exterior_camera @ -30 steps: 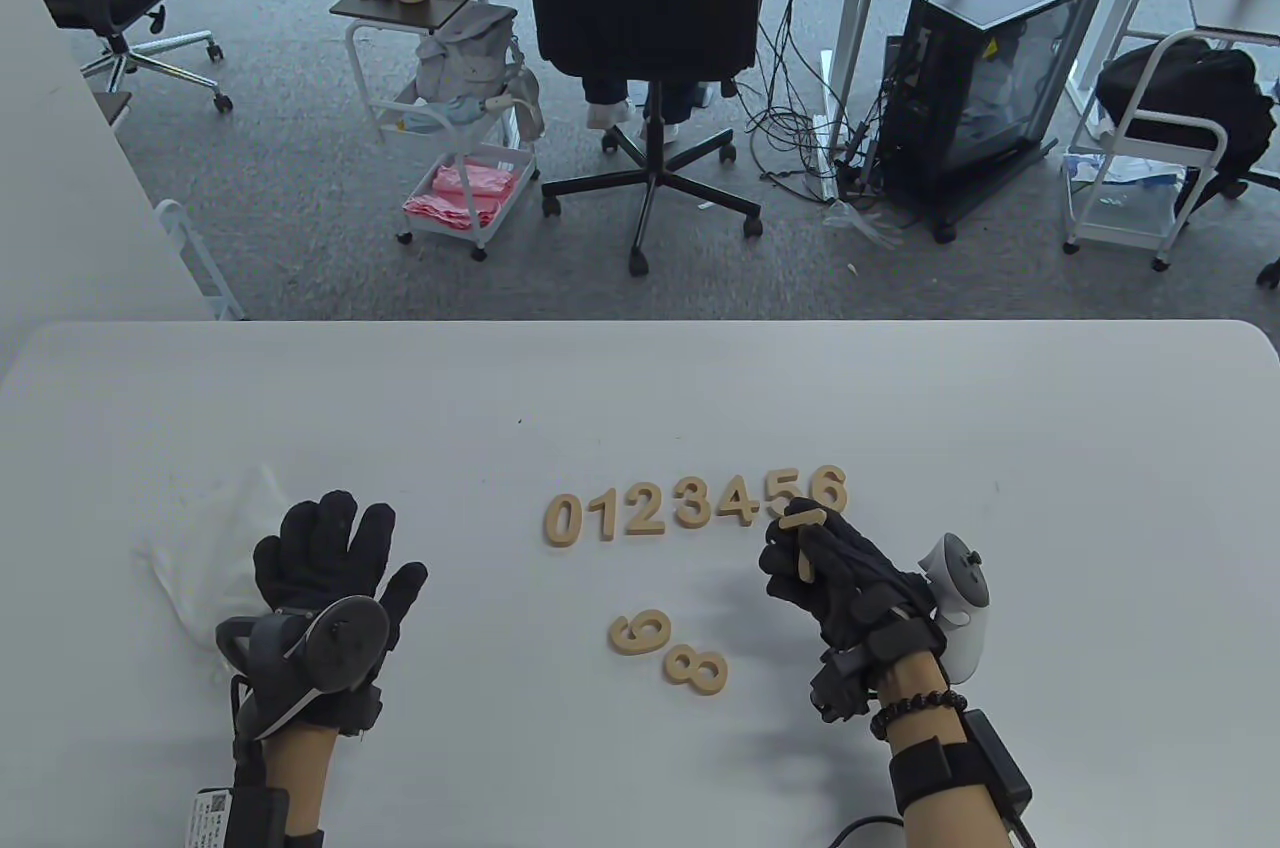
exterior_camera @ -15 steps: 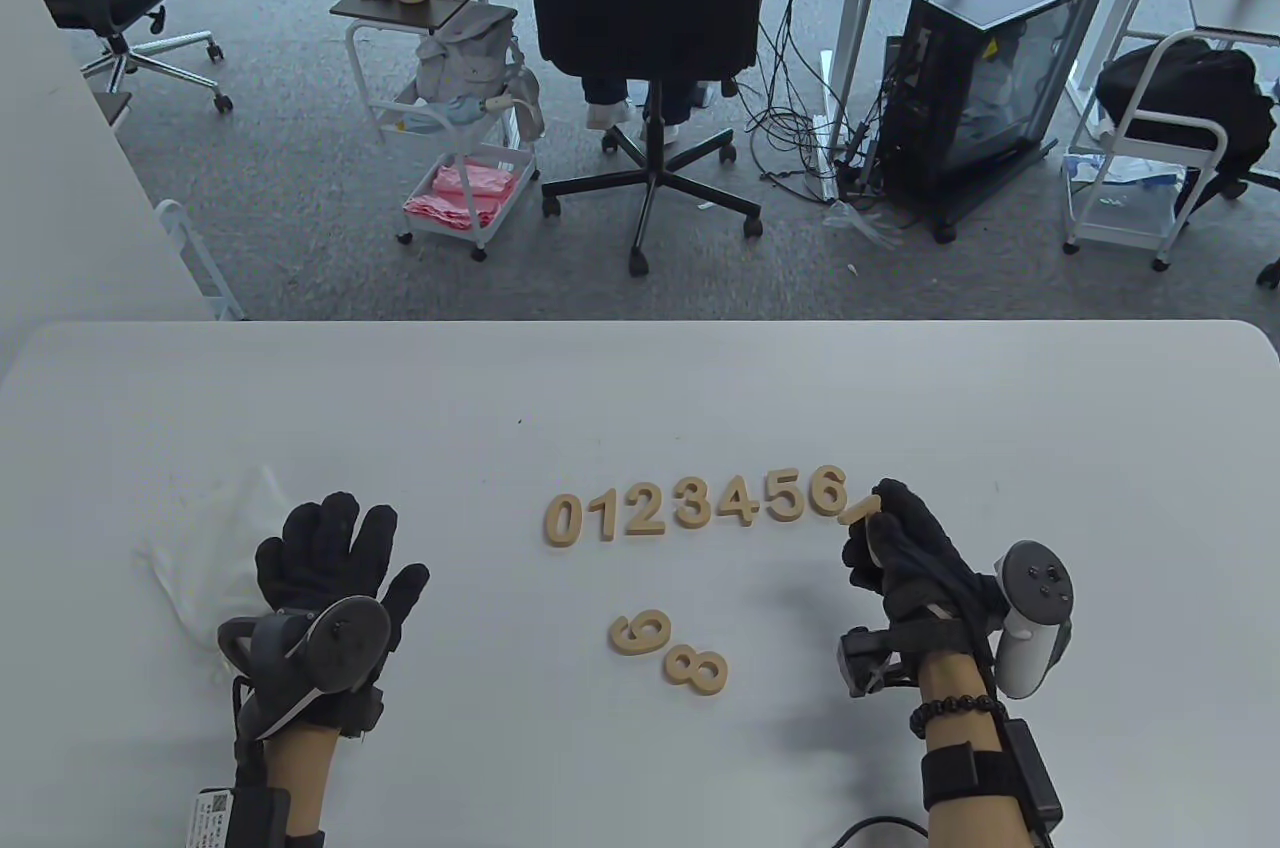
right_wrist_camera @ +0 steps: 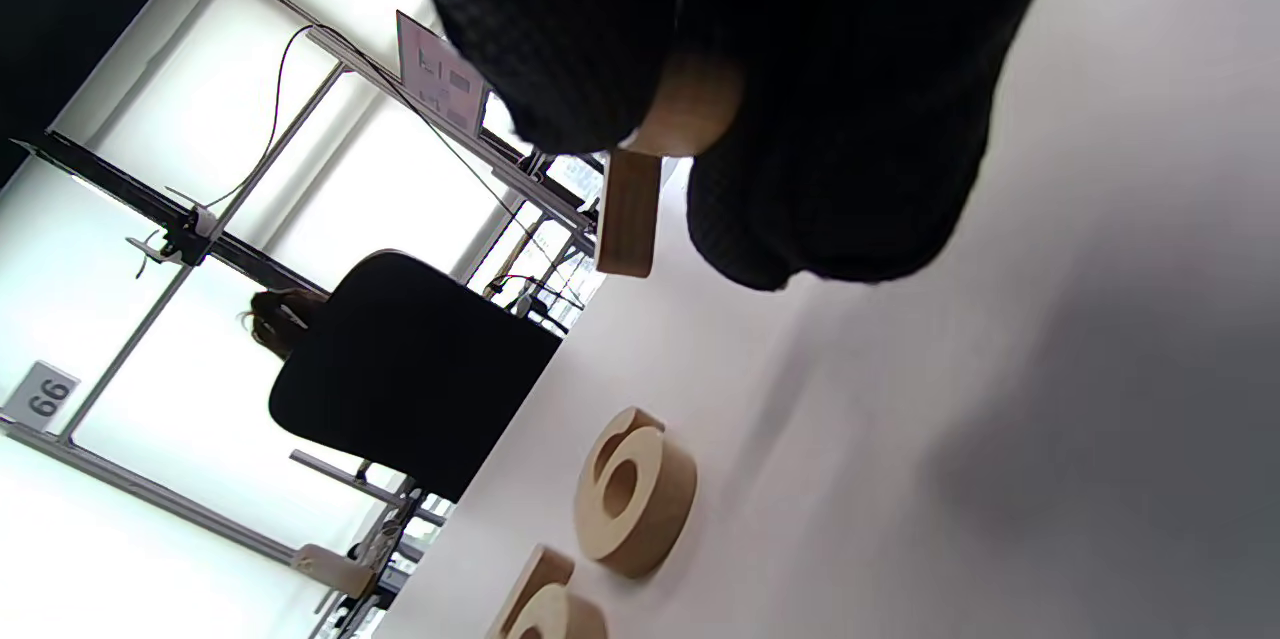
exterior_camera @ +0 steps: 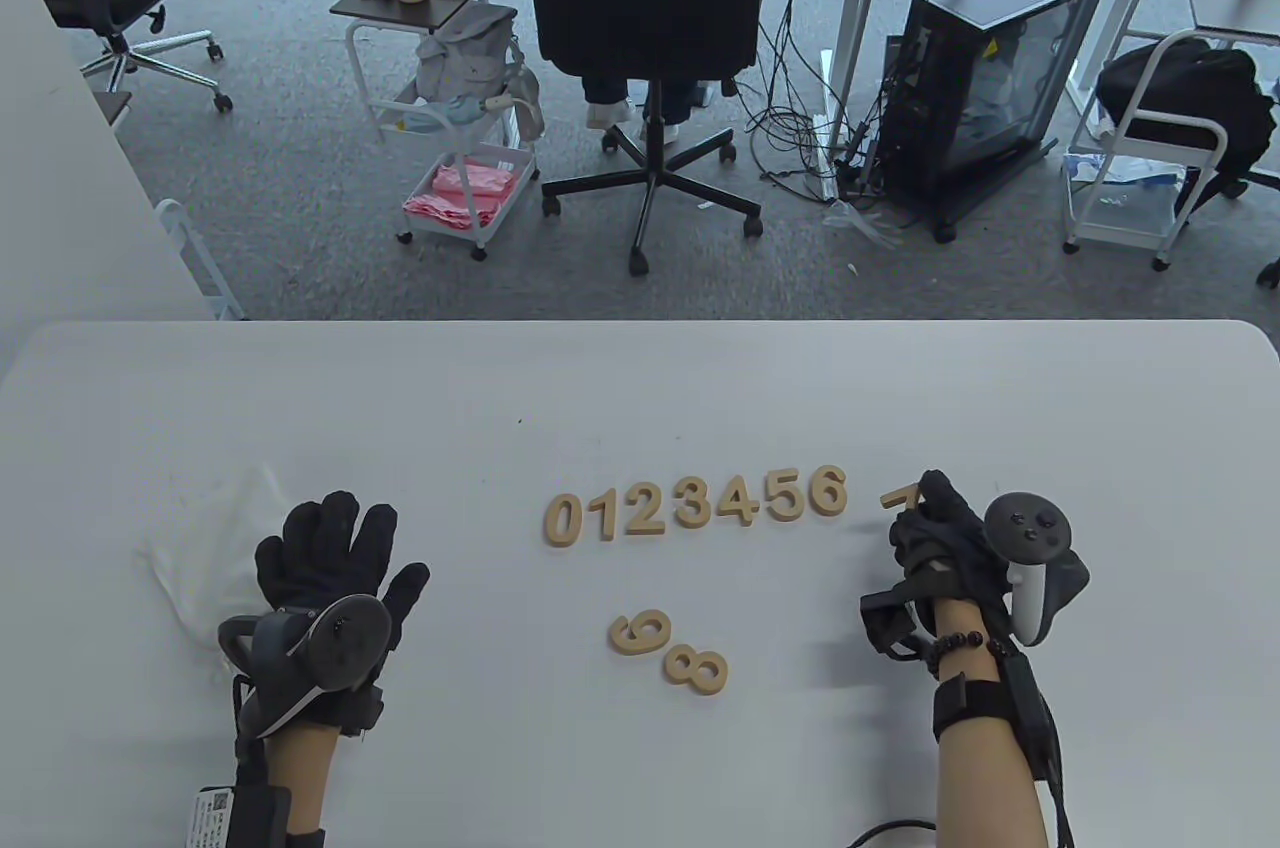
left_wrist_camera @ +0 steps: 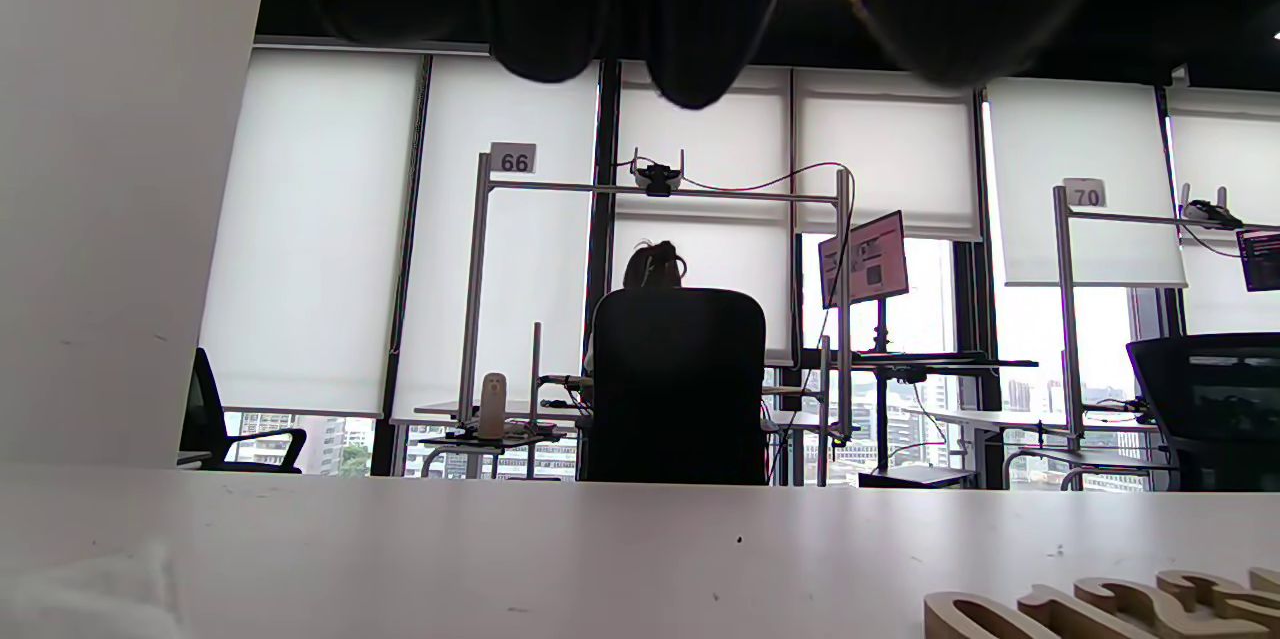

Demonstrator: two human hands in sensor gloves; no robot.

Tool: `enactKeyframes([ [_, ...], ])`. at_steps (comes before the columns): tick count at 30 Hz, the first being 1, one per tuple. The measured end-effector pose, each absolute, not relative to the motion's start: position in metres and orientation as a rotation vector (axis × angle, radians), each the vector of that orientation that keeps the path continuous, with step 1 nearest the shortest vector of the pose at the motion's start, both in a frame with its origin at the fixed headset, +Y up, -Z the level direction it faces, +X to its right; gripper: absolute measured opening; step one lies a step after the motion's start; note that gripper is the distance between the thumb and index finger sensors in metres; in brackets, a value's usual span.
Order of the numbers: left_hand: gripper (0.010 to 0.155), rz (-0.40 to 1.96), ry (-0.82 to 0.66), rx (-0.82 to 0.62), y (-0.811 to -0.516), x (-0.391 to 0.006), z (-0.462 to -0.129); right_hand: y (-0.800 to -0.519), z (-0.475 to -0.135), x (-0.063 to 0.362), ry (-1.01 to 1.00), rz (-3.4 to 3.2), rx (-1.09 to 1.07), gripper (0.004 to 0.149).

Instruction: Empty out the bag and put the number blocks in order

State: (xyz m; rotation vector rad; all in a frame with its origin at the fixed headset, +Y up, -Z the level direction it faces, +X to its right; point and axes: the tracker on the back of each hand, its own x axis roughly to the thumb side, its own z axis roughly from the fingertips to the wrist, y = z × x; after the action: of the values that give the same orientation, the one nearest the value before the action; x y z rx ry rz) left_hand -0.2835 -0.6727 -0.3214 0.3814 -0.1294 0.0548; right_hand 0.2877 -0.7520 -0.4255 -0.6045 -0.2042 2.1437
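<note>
Wooden number blocks 0 to 6 lie in a row (exterior_camera: 695,505) on the white table (exterior_camera: 640,388). A 9 block (exterior_camera: 640,633) and an 8 block (exterior_camera: 696,669) lie loose in front of the row. My right hand (exterior_camera: 935,528) pinches the 7 block (exterior_camera: 898,499) just right of the 6 block (exterior_camera: 828,492). In the right wrist view the 7 block (right_wrist_camera: 628,209) hangs between my fingers above the table, with the 6 block (right_wrist_camera: 632,489) below. My left hand (exterior_camera: 330,568) rests flat and open on the white bag (exterior_camera: 205,558). The row's left end shows in the left wrist view (left_wrist_camera: 1090,609).
The table's far edge (exterior_camera: 640,323) runs across the middle of the table view. Beyond it are a black office chair (exterior_camera: 645,8), a small cart (exterior_camera: 450,88) and a computer tower (exterior_camera: 985,78) on the floor.
My right hand carried the 7 block from in front of the 5 and 6 to the right end of the row and turned. The left hand stayed still.
</note>
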Motion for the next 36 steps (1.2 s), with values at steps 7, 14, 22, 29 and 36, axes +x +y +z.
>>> enactKeyframes([
  [7,0.067,0.056,-0.123,0.376,-0.673,-0.284,-0.322,-0.757,-0.461,0.285,-0.095,2.033,-0.637,0.046],
  [14,0.067,0.059,-0.118,0.380,-0.672,-0.286,-0.322,-0.763,-0.480,0.276,-0.103,2.161,-0.704,0.047],
  [22,0.068,0.055,-0.121,0.380,-0.672,-0.286,-0.323,-0.757,-0.495,0.253,-0.144,2.495,-0.725,0.040],
  [29,0.068,0.057,-0.124,0.379,-0.673,-0.286,-0.323,-0.751,-0.504,0.235,-0.106,2.779,-0.690,0.039],
  [36,0.068,0.057,-0.125,0.382,-0.672,-0.286,-0.323,-0.752,-0.508,0.227,-0.064,2.911,-0.658,0.039],
])
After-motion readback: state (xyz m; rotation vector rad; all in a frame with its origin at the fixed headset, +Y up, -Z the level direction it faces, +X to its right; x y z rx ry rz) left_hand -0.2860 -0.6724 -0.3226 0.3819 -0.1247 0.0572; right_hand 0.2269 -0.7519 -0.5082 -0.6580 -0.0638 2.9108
